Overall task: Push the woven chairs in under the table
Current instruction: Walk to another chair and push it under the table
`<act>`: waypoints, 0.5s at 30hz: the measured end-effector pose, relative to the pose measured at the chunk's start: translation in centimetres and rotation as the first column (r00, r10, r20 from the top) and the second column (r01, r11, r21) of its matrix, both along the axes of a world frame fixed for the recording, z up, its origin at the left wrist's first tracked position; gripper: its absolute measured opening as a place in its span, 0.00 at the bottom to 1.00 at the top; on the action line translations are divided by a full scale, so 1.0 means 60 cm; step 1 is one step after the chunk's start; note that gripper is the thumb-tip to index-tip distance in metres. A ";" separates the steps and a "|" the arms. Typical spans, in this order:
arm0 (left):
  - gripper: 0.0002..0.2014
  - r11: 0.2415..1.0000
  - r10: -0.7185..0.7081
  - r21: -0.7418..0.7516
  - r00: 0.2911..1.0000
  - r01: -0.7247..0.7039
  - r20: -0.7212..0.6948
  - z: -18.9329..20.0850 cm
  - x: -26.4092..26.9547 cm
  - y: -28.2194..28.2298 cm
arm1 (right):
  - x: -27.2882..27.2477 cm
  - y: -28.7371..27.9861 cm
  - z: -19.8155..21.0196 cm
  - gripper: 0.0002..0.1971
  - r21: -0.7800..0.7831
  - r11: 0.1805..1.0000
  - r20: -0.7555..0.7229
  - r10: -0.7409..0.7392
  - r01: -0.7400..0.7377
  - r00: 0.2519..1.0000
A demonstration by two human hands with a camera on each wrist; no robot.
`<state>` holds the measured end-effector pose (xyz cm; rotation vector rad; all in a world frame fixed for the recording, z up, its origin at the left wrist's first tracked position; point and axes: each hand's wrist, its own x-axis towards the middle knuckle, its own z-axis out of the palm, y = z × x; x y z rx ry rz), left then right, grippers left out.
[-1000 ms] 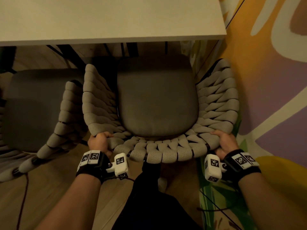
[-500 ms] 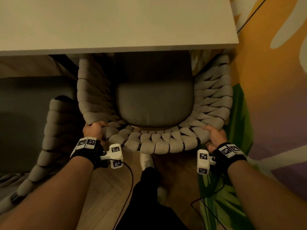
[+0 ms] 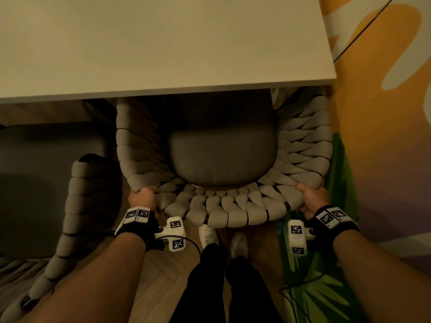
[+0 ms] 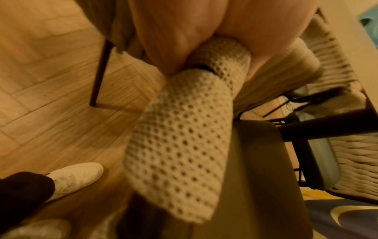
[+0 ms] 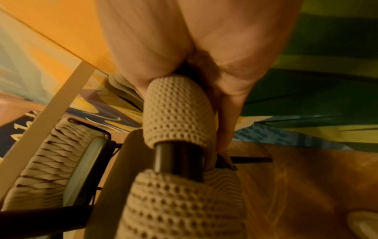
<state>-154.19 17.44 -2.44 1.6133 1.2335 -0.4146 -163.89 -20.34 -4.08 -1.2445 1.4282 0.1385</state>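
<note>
A woven chair (image 3: 224,210) with thick beige cord round its curved back and a grey seat cushion (image 3: 221,157) stands in front of me, its front half under the pale table (image 3: 163,43). My left hand (image 3: 143,198) grips the back rim at its left end, and my right hand (image 3: 310,197) grips it at the right end. In the left wrist view the hand (image 4: 184,32) wraps the mesh cord (image 4: 184,137). The right wrist view has my right hand (image 5: 194,40) curled round the cord (image 5: 178,110) and dark frame tube (image 5: 178,158).
A second woven chair (image 3: 77,206) stands close on the left, pulled out from the table. A painted wall (image 3: 384,136) runs close along the right. My feet in white shoes (image 3: 208,234) stand on the wood floor just behind the chair. Another chair (image 4: 327,161) shows across the table.
The chair has slid forward, so more of its seat and arms now lie under the table edge. Both hands kept their grip on the back rim and I stepped forward.
</note>
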 end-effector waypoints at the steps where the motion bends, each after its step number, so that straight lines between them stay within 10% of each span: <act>1: 0.19 1.000 0.002 0.006 1.000 -0.002 -0.012 -0.001 0.001 0.000 | 0.002 -0.002 0.001 0.27 0.015 1.000 0.002 0.008 -0.008 1.000; 15: 0.23 0.995 -0.096 0.019 0.995 0.096 -0.020 -0.037 0.008 0.041 | -0.009 0.015 0.003 0.29 0.083 0.994 -0.024 0.073 -0.071 0.997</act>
